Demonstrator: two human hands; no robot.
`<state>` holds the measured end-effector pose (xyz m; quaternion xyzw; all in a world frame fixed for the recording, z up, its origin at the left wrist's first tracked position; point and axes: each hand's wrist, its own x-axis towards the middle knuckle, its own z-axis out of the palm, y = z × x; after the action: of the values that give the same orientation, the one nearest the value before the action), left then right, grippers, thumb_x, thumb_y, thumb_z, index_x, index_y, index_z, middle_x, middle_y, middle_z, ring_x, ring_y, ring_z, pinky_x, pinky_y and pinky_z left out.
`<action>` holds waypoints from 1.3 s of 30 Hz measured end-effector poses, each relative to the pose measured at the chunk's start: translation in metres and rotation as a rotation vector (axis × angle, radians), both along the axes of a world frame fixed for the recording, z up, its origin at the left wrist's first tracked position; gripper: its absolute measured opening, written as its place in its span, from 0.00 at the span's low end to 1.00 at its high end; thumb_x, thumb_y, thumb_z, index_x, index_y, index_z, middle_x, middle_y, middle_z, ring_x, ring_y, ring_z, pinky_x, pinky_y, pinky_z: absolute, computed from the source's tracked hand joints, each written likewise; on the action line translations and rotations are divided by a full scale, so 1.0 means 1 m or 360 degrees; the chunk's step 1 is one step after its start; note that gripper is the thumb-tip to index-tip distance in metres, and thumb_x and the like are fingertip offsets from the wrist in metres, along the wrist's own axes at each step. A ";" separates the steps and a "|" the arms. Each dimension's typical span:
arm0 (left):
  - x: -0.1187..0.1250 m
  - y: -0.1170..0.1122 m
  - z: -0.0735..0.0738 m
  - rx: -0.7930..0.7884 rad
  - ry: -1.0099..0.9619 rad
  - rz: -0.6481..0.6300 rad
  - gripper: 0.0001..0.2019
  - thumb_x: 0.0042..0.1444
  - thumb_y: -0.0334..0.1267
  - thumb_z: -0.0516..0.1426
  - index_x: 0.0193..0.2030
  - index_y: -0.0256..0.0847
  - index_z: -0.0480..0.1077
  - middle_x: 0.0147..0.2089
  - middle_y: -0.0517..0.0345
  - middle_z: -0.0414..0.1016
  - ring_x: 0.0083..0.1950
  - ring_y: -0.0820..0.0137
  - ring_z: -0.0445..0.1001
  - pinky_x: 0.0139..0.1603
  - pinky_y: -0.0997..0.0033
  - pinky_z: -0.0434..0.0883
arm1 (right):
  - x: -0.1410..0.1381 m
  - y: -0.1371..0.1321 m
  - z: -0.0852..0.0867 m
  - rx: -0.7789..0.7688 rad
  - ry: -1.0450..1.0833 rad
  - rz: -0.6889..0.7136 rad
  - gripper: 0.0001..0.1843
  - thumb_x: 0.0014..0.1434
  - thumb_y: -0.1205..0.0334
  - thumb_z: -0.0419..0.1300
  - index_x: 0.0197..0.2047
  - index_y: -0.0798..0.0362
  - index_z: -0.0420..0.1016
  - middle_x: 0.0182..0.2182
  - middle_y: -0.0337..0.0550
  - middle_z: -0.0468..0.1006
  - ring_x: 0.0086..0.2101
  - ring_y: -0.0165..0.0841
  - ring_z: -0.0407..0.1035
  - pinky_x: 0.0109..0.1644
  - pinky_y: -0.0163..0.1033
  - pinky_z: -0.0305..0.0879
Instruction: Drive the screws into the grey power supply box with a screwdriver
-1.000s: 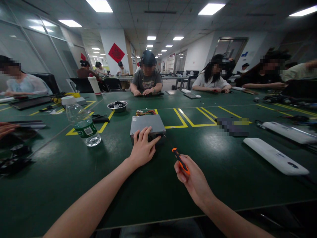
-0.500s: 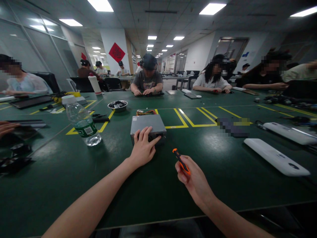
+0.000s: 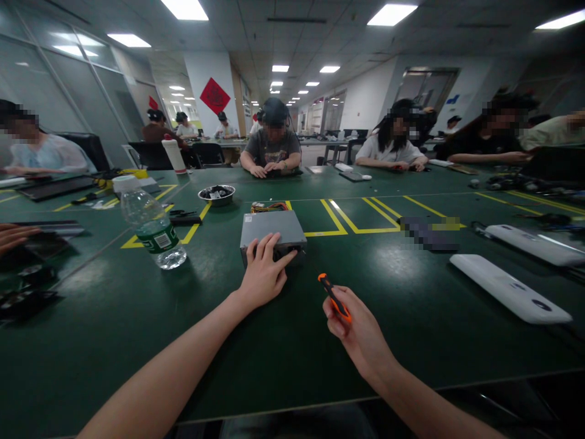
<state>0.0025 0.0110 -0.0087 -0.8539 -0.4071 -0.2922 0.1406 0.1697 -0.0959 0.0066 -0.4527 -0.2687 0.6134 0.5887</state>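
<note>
A grey metal box (image 3: pixel 272 227) with coloured wires at its far end lies on the green table (image 3: pixel 283 341) in front of me. My left hand (image 3: pixel 265 274) rests on the box's near edge, fingers spread over its top and front face. To the right of it, my right hand (image 3: pixel 354 332) is closed round an orange and black screwdriver (image 3: pixel 333 296), whose handle points up and away toward the box. The screwdriver's tip is hidden in my fist.
A plastic water bottle (image 3: pixel 150 225) stands left of the box. Behind it are a metal bowl (image 3: pixel 216 194) and yellow floor-tape markings. Two white elongated covers (image 3: pixel 509 288) lie at the right. Several people sit working around the table; another person's hand (image 3: pixel 16 235) shows at the left edge.
</note>
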 end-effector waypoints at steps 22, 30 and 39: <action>-0.001 -0.001 0.002 -0.0020 0.0001 -0.0027 0.23 0.50 0.33 0.54 0.54 0.51 0.65 0.65 0.52 0.49 0.64 0.52 0.47 0.60 0.45 0.45 | 0.000 0.001 -0.004 0.0038 0.0005 0.0011 0.11 0.53 0.54 0.57 0.31 0.52 0.62 0.19 0.33 0.67 0.15 0.20 0.51 0.19 0.30 0.41; -0.001 0.000 0.001 -0.0013 -0.0003 -0.0033 0.23 0.50 0.33 0.54 0.54 0.52 0.64 0.65 0.52 0.49 0.64 0.52 0.47 0.60 0.44 0.44 | 0.000 0.000 -0.005 0.0015 0.0026 -0.0003 0.13 0.49 0.53 0.60 0.31 0.52 0.64 0.21 0.35 0.70 0.15 0.20 0.52 0.18 0.30 0.43; -0.002 0.000 0.002 -0.0015 0.0024 -0.0020 0.23 0.50 0.33 0.54 0.54 0.50 0.64 0.65 0.49 0.48 0.65 0.52 0.46 0.60 0.45 0.44 | -0.007 0.009 -0.005 -0.0403 0.0158 0.0050 0.06 0.53 0.61 0.58 0.29 0.55 0.70 0.24 0.41 0.70 0.23 0.25 0.63 0.21 0.28 0.56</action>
<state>0.0008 0.0112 -0.0070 -0.8593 -0.4020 -0.2846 0.1377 0.1623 -0.0868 0.0014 -0.4883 -0.1667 0.6731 0.5298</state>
